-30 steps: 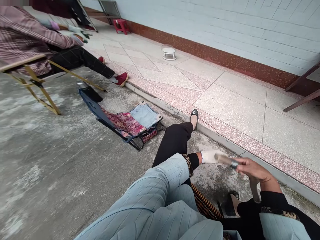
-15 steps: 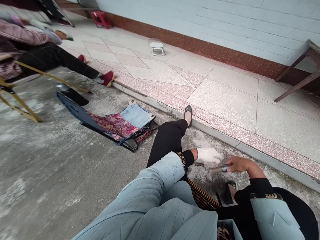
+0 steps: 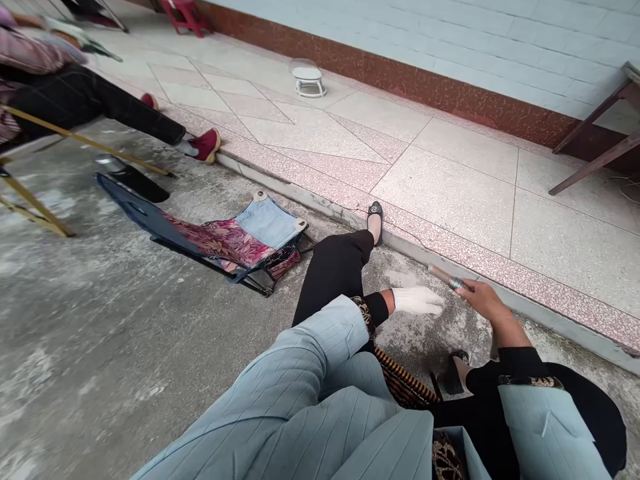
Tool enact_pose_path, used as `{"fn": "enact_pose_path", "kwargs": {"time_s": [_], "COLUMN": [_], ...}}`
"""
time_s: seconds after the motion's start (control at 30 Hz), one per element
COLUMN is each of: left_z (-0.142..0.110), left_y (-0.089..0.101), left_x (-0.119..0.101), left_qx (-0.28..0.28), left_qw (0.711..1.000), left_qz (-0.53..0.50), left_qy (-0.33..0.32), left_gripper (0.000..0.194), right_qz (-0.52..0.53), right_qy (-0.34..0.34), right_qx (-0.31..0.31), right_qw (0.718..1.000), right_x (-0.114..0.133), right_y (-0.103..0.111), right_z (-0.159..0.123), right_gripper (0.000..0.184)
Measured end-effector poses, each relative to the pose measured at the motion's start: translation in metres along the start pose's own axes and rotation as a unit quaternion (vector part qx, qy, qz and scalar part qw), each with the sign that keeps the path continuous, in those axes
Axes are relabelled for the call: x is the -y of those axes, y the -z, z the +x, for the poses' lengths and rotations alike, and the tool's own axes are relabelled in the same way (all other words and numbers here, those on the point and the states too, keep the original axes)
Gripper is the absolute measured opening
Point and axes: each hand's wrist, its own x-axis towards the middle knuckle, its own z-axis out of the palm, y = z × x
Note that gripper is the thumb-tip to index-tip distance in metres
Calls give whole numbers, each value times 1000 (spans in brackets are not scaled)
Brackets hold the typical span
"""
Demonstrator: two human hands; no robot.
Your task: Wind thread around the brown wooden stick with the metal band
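A white knit glove covers my left hand (image 3: 419, 301), low over the concrete between my legs. Its fingers are pressed together, and whatever lies in them is hidden. Bare, my right hand (image 3: 481, 298) is closed around the near end of a short stick-like tool (image 3: 443, 276). This tool has a tan, flat-looking far part and a grey metallic band beside my fingers; its exact kind does not show. It points up and left, above the gloved fingertips and apart from them.
A low folding chair (image 3: 220, 243) with patterned cloth stands on my left. Beyond it sits a person whose red shoe (image 3: 205, 145) rests by the raised tiled step (image 3: 450, 200). A small white stool (image 3: 309, 83), a red stool (image 3: 186, 17) and a wooden table leg (image 3: 590, 163) stand near the wall.
My right hand has risen with the tool, away from the gloved hand. A thin reddish-brown stick seen below the left hand earlier no longer shows. The view has shifted slightly.
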Motion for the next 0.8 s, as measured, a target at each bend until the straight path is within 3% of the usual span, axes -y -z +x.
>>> {"fn": "enact_pose_path", "kwargs": {"time_s": [0.03,0.1,0.17,0.23,0.3,0.37,0.47,0.6,0.8], "left_z": [-1,-1,2,8,12,10,0,-4,23], "left_y": [0,1,2,4,5,6,8,6,-6], "left_x": [0,1,1,0,-1,-1,2,5,16], "left_qx": [22,47,58,65,60,49,48,65,117], "left_qw": [1000,998,997,996,995,994,992,989,974], "left_qz": [2,5,8,23,53,81,100,124,186], "left_qy": [-16,-35,-45,-56,-62,-62,-56,-54,-57], "left_gripper": [29,32,30,27,26,28,32,32,34], "right_qz": [-68,-134,-94,2,112,218,324,319,261], "right_qy": [-3,7,33,65,93,94,60,32,34], "right_qx": [30,166,337,413,357,238,123,82,46], "right_qw": [997,977,936,908,923,942,936,944,964], "right_x": [-1,-1,1,5,11,17,21,18,13], "right_y": [-2,-3,0,7,15,21,20,10,7], "right_z": [0,-4,-10,-18,-23,-26,-24,-15,-12], "right_gripper": [41,32,34,42,49,51,45,41,42]}}
